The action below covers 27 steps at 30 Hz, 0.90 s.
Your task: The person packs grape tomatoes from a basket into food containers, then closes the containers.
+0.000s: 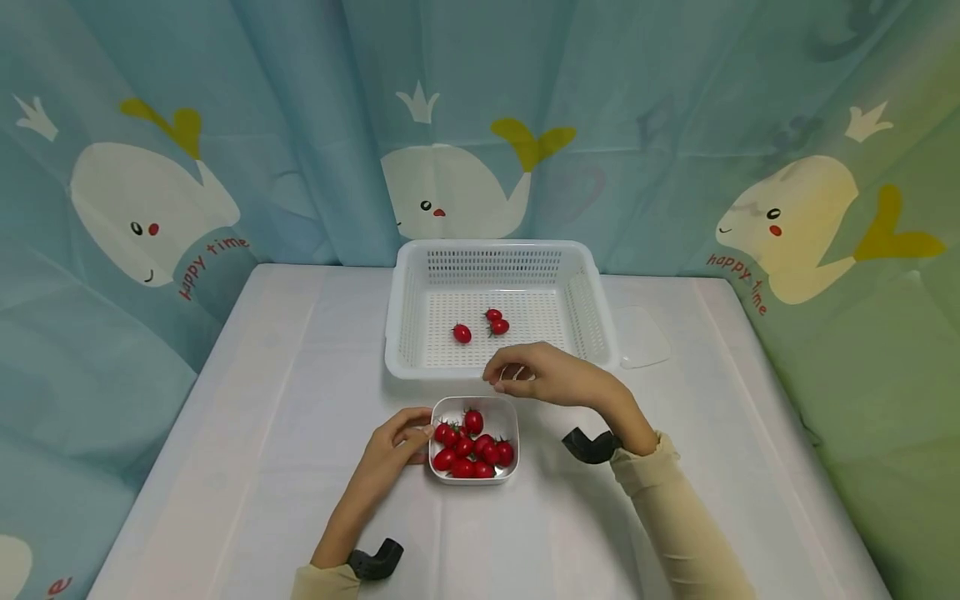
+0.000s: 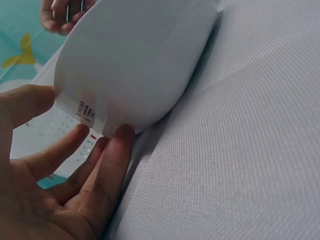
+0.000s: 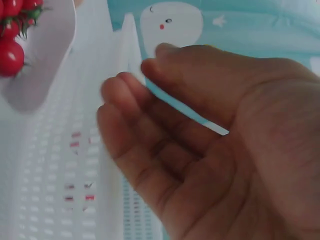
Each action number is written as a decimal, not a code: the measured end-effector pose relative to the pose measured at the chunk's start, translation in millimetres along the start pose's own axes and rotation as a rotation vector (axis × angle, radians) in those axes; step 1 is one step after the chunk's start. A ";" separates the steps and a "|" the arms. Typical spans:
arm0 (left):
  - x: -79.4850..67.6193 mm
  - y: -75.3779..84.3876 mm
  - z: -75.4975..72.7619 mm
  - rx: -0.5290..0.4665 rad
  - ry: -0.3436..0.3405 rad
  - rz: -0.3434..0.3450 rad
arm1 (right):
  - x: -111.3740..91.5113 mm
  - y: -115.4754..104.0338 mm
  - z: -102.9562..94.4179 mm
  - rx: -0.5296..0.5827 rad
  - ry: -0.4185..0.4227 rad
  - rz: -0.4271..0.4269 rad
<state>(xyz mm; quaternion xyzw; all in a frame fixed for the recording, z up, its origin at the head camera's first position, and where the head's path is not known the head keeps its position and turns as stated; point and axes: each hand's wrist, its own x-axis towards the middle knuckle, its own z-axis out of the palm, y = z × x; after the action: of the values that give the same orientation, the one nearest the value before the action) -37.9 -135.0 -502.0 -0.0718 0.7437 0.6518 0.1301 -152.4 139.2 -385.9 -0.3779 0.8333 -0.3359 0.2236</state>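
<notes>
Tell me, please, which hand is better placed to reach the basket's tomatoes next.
Probably the right hand: it looks empty and hovers near the white basket, whereas the left hand grips the small container.

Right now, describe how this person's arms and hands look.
The left sleeve and right sleeve are beige, the right one gathered at its end. A bent black piece sits at the left sleeve's end, a similar black piece at the right's. The left hand and right hand are bare: no gloves, rings or cables show.
</notes>
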 end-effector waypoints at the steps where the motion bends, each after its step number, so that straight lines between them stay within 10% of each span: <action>1: 0.2 0.1 0.0 0.001 -0.001 0.001 | 1.7 2.3 -4.1 0.010 0.008 0.005; 27: -0.6 1.1 -0.2 -0.015 -0.005 0.015 | 67.7 57.2 -64.9 0.077 -0.013 0.159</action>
<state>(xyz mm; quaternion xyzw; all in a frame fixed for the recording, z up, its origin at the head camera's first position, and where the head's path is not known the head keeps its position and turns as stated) -37.6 -135.1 -500.8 -0.0657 0.7389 0.6585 0.1267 -262.0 139.7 -391.9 -0.3039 0.8457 -0.3464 0.2692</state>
